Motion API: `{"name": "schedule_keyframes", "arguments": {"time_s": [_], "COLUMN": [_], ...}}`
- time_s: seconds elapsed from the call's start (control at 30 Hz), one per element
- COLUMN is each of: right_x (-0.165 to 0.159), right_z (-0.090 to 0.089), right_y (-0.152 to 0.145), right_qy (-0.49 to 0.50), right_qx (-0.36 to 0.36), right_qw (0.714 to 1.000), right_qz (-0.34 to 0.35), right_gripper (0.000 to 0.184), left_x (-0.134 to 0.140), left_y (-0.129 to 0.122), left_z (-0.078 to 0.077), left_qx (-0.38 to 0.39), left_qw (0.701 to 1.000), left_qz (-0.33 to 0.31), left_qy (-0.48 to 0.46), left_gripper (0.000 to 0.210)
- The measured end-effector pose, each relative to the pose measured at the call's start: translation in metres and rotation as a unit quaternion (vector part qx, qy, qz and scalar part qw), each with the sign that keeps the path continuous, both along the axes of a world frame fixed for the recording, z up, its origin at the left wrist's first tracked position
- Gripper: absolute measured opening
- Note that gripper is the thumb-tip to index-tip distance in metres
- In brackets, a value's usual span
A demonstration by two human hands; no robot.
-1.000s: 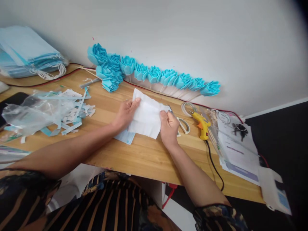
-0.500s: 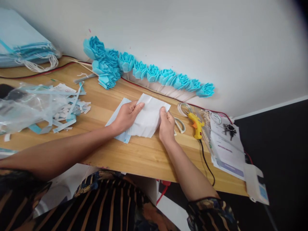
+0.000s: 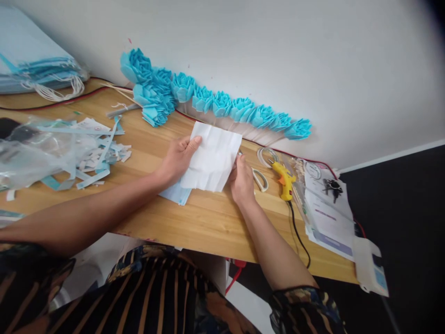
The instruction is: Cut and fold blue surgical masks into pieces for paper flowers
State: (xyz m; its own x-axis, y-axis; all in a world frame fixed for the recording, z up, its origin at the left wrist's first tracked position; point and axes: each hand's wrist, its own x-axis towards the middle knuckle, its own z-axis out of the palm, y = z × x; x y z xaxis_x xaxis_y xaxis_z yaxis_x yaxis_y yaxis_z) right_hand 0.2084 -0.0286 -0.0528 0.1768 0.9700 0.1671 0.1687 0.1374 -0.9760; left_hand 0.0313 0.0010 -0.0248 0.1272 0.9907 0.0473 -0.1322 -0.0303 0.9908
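Observation:
A white pleated sheet (image 3: 214,157), thin like an opened face-mask layer, is pinched at its left edge by my left hand (image 3: 181,155), thumb on top. My right hand (image 3: 242,178) is at the sheet's right edge with its fingers curled. Whether those fingers grip the edge is hidden. Below my left hand a light-blue pleated piece (image 3: 177,194) lies on the wooden table (image 3: 208,227), partly covered. Just right of my right hand is a white scissors handle (image 3: 260,180); the hand hides some of the scissors.
Blue handmade flowers (image 3: 222,104) on sticks line the wall. A yellow glue gun (image 3: 285,181) with a black cord, papers (image 3: 328,213) and keys (image 3: 333,188) are at right. Cut strips (image 3: 104,160), a clear plastic bag (image 3: 34,157) and stacked blue masks (image 3: 41,69) are at left.
The white sheet has moved up and slightly left with my left hand, showing more of its surface. My right thumb has come off the sheet's upper right corner.

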Motion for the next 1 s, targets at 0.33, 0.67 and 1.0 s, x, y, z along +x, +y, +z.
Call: {"name": "schedule_keyframes", "arguments": {"time_s": [0.33, 0.67, 1.0], "right_x": [0.003, 0.004, 0.023], "right_z": [-0.002, 0.005, 0.014], "right_y": [0.004, 0.002, 0.013], "right_qy": [0.066, -0.016, 0.088], "right_qx": [0.008, 0.064, 0.019], "right_qw": [0.998, 0.99, 0.991], "right_qz": [-0.02, -0.125, -0.096], "right_gripper": [0.033, 0.044, 0.044], "left_x": [-0.005, -0.001, -0.013], "left_y": [0.008, 0.005, 0.018], "left_z": [0.002, 0.001, 0.006], "left_qx": [0.001, -0.037, 0.011], "left_qw": [0.995, 0.99, 0.997], "left_qz": [-0.073, -0.137, -0.066], "left_qy": [-0.064, -0.015, 0.022], "left_gripper": [0.04, 0.03, 0.029]}}
